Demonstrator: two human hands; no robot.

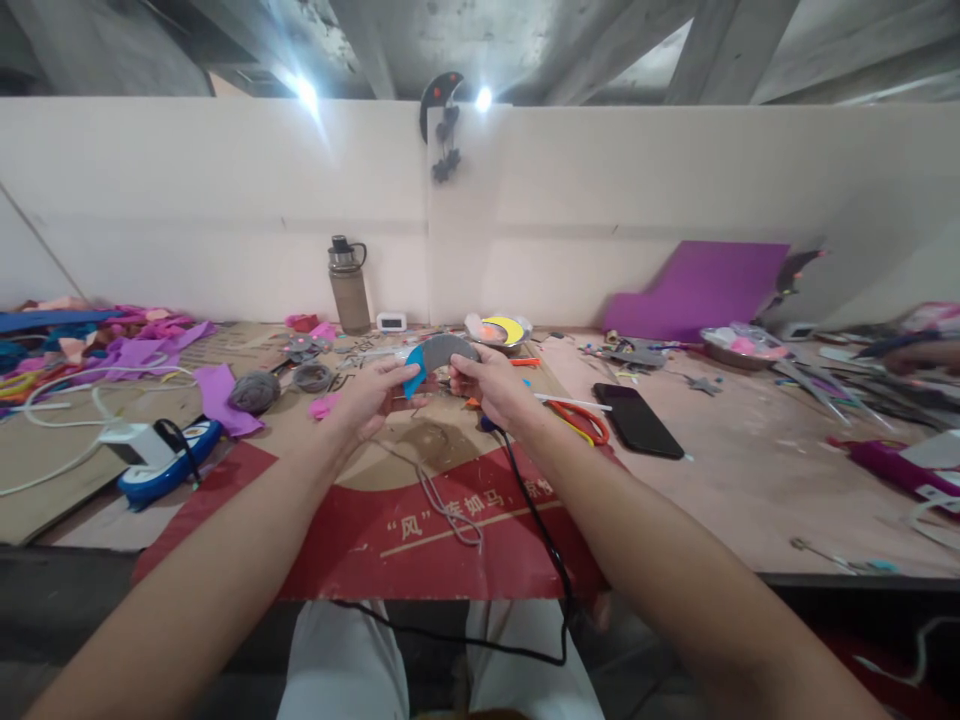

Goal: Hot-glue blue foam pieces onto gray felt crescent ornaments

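Note:
Both my hands are raised over the cardboard sheet (420,520) at the middle of the table. My left hand (367,395) pinches a small blue felt piece (415,371) against the left end of a grey crescent-shaped felt piece (446,350). My right hand (491,385) grips the crescent's right part, fingers closed on it. A loose grey thread (442,500) hangs from the work down onto the cardboard.
Orange-handled scissors (581,418) and a black phone (637,420) lie right of my hands. A grey bottle (349,285) stands at the white wall. Purple felt scraps (150,345), grey yarn (255,390) and a blue-white device (161,460) lie left. A black cable (540,530) runs off the table edge.

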